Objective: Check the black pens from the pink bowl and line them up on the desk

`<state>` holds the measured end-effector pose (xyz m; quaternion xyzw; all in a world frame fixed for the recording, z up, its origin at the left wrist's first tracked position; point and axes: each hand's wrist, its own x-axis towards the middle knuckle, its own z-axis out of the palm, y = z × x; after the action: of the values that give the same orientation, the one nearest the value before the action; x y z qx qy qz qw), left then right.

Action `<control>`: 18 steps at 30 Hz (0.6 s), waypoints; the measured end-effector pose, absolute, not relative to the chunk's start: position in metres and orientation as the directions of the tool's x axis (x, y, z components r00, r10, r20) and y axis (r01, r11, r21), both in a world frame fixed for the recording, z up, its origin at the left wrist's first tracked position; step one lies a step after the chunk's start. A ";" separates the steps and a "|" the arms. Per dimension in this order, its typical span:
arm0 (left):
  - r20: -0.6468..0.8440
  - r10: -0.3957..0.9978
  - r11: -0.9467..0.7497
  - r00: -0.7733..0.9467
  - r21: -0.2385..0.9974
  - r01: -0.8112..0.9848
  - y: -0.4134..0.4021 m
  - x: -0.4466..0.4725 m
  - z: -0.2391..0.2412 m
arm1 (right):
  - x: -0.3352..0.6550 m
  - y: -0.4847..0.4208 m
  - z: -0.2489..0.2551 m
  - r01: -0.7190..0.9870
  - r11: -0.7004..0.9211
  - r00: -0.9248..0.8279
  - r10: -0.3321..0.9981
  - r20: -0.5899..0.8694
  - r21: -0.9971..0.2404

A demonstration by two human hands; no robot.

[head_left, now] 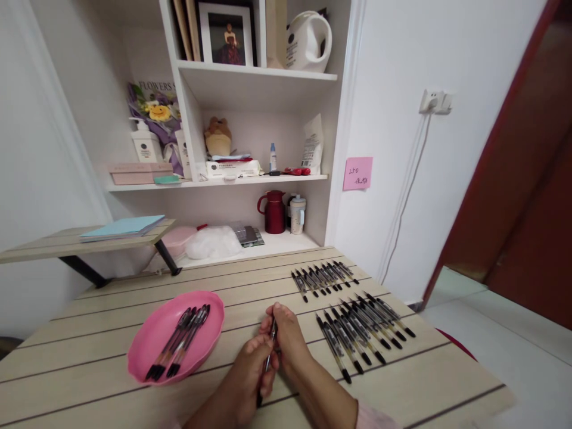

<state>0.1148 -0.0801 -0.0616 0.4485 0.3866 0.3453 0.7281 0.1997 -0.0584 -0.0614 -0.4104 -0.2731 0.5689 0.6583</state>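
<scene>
Worktop (111,333): pale wood-grain laminate with dark lengthwise grooves, matte, near edge cut off by frame. Pink tray (147,345): smooth plastic, shallow, rounded oval with raised rim, sits left of the hands; several black pens (179,342) lie in it, bunched, roughly parallel, tips toward the near-left.

Left hand (245,375) and right hand (288,339) are pressed together at centre near edge, both closed on one pen (269,354). Pen is thin, dark barrel with a silvery section, held nearly upright and tilted slightly; upper end sits between right-hand fingers, lower end runs down past the left palm. Most of the barrel is covered by fingers, so can't tell if cap is on or off, or which end is the tip. Wrists and forearms are cut off at the bottom edge; a bit of pink sleeve (375,417) at right forearm.

Right of the hands: near row of pens (357,330), slim black barrels with clear sections, laid side by side on a diagonal, close-packed, some touching. Far row of pens (324,277) beyond it, same kind, smaller in view; details too small to make out. The held pen is between tray and near row, close to the near row, well apart from the far row.

Behind: white shelf unit (254,74), red jug (273,211), pink sticky note (357,173) on wall, writing not readable.
</scene>
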 end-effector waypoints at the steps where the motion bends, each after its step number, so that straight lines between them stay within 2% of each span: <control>1: -0.289 0.847 0.391 0.447 0.907 -0.156 -0.081 0.114 -0.063 | 0.199 -0.058 -0.061 -0.522 0.026 0.219 0.970 -0.104 -0.853; 7: -0.384 0.801 0.518 0.459 0.829 -0.211 -0.084 0.110 -0.064 | 0.196 -0.062 -0.055 -0.521 0.039 0.244 0.964 -0.105 -0.853; 11: -0.350 0.755 0.543 0.554 0.808 -0.230 -0.086 0.105 -0.058 | 0.200 -0.061 -0.055 -0.537 0.053 0.233 0.968 -0.088 -0.842; 13: -0.314 0.742 0.527 0.593 0.819 -0.226 -0.088 0.102 -0.058 | 0.207 -0.059 -0.055 -0.562 0.115 0.265 0.963 -0.047 -0.819; 18: -0.279 0.769 0.466 0.576 0.861 -0.205 -0.089 0.099 -0.061 | 0.231 -0.051 -0.057 -0.641 0.356 0.504 0.863 -0.023 -0.681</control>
<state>0.0992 -0.0893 -0.0611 0.4138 0.3407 0.3098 0.7853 0.2305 -0.0508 -0.0569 -0.3225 -0.1727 0.4671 0.8050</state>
